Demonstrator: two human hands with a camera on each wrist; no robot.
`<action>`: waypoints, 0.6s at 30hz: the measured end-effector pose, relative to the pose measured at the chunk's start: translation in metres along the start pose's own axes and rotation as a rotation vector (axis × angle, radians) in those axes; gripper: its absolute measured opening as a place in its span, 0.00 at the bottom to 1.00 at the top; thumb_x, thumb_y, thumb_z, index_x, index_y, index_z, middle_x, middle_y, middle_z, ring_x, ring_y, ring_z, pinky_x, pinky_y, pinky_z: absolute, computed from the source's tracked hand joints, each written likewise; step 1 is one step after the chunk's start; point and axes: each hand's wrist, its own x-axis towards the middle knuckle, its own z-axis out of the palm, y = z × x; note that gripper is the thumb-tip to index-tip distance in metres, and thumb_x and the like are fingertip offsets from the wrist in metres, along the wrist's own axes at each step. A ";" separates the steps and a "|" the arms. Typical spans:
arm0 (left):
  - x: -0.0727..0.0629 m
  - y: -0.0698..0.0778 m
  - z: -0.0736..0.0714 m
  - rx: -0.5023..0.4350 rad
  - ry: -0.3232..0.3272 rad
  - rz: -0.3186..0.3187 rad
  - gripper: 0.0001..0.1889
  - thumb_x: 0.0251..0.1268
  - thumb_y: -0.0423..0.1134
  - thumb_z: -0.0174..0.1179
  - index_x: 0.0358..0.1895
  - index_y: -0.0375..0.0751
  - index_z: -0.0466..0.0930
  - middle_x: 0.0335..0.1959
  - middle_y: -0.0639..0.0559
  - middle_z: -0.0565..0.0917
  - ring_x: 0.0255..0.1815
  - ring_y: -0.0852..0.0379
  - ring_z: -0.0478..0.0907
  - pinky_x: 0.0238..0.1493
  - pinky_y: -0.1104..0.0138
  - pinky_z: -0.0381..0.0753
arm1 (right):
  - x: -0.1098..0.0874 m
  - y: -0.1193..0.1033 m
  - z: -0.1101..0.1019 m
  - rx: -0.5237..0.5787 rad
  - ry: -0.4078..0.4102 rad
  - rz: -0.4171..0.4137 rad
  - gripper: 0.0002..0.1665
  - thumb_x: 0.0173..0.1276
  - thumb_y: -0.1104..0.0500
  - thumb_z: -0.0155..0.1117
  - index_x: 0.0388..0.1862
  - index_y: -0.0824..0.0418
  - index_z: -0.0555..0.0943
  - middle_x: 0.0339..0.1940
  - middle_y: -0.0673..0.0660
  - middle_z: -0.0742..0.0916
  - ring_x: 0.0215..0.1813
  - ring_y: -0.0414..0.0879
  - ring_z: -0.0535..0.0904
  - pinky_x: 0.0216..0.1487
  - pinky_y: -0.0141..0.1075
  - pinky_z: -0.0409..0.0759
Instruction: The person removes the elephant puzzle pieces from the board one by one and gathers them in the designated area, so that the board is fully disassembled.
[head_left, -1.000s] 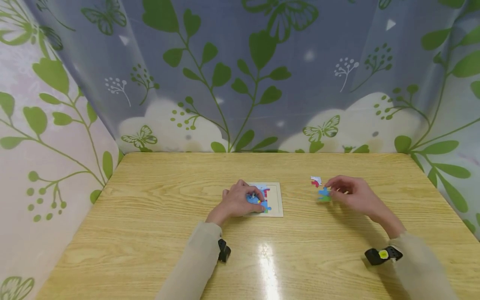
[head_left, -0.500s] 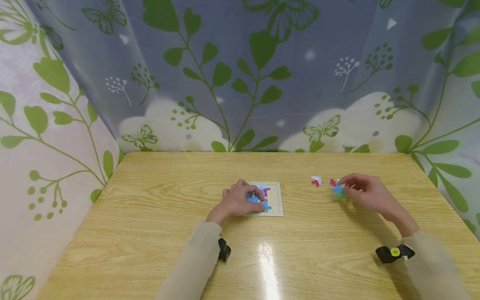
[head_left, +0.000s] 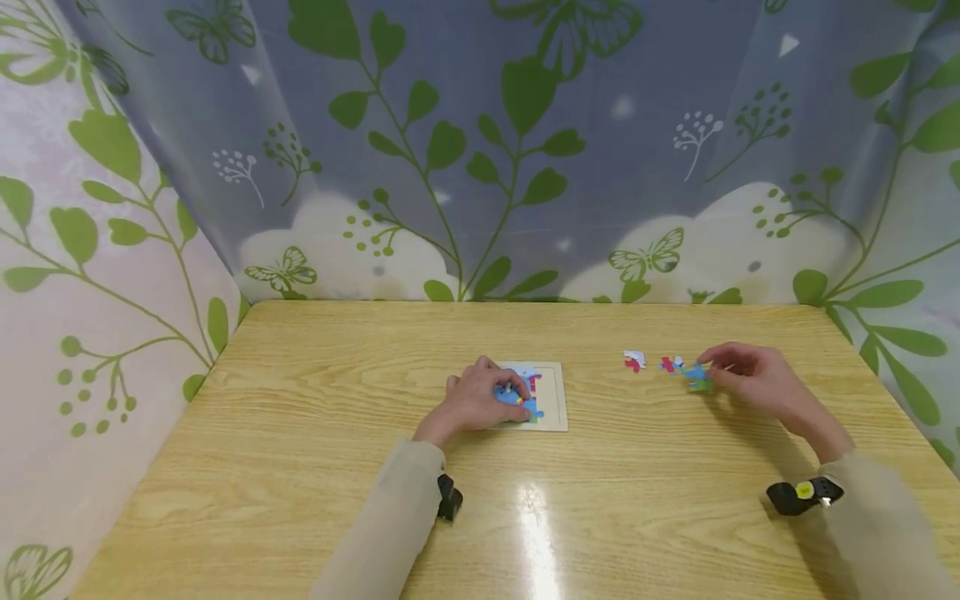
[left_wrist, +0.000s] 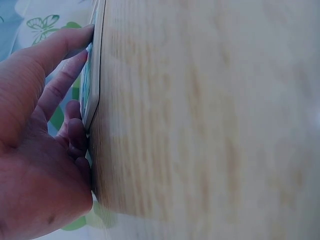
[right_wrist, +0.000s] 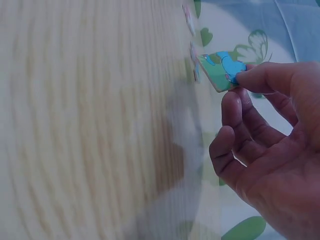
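Note:
In the head view my left hand (head_left: 471, 397) rests on a partly filled jigsaw puzzle in a pale tray (head_left: 557, 398). Its thumb and a finger press on the blue printed pieces, hiding the tray's left side. Seen from the left wrist, those fingertips meet the top face of the tray (left_wrist: 95, 85), the other fingers folded by its edge. My right hand (head_left: 757, 379) pinches a blue and green puzzle piece (right_wrist: 220, 70) by one edge, tilted above the table. Two loose red and white puzzle pieces lie just left of it, one nearer (head_left: 670, 364) and one farther (head_left: 634, 360).
The wooden table (head_left: 315, 375) runs back to a patterned curtain (head_left: 465, 167) with green leaves and butterflies. More patterned cloth hangs at both sides. A black wrist camera (head_left: 804, 496) is strapped on the right wrist, another (head_left: 449, 498) on the left.
My right hand has moved right and slightly back with the puzzle piece, uncovering a second loose piece on the table. The left hand has stayed on the puzzle.

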 end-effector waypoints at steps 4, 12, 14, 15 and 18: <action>0.000 0.000 0.000 -0.001 0.000 -0.002 0.07 0.60 0.54 0.72 0.37 0.64 0.84 0.50 0.52 0.72 0.53 0.51 0.67 0.53 0.50 0.57 | 0.003 0.008 -0.002 -0.008 0.004 0.009 0.16 0.75 0.58 0.64 0.55 0.66 0.82 0.37 0.42 0.85 0.36 0.34 0.81 0.33 0.32 0.76; -0.001 0.001 0.000 -0.002 0.004 -0.007 0.07 0.60 0.54 0.72 0.37 0.64 0.84 0.49 0.53 0.72 0.53 0.52 0.67 0.54 0.50 0.57 | 0.010 0.020 -0.007 0.012 -0.015 0.012 0.16 0.77 0.59 0.61 0.57 0.68 0.80 0.38 0.43 0.85 0.36 0.34 0.82 0.29 0.35 0.76; -0.001 0.002 0.000 -0.002 0.004 -0.006 0.07 0.60 0.55 0.72 0.37 0.64 0.84 0.49 0.53 0.72 0.52 0.52 0.67 0.54 0.50 0.57 | 0.013 0.022 -0.009 0.011 -0.022 0.011 0.17 0.78 0.59 0.60 0.57 0.69 0.80 0.38 0.44 0.86 0.35 0.35 0.82 0.29 0.35 0.77; -0.001 0.002 0.000 -0.001 0.004 -0.007 0.07 0.60 0.55 0.72 0.37 0.64 0.84 0.49 0.53 0.72 0.52 0.52 0.67 0.54 0.50 0.57 | 0.014 0.023 -0.010 0.015 -0.024 0.010 0.17 0.78 0.59 0.60 0.57 0.69 0.79 0.37 0.44 0.86 0.35 0.35 0.82 0.28 0.35 0.77; -0.001 0.002 0.000 0.002 0.005 -0.007 0.08 0.60 0.55 0.72 0.37 0.64 0.84 0.49 0.54 0.72 0.51 0.52 0.67 0.53 0.50 0.57 | 0.018 0.027 -0.013 0.018 -0.025 0.002 0.17 0.79 0.58 0.59 0.58 0.69 0.79 0.37 0.44 0.86 0.34 0.35 0.81 0.28 0.36 0.78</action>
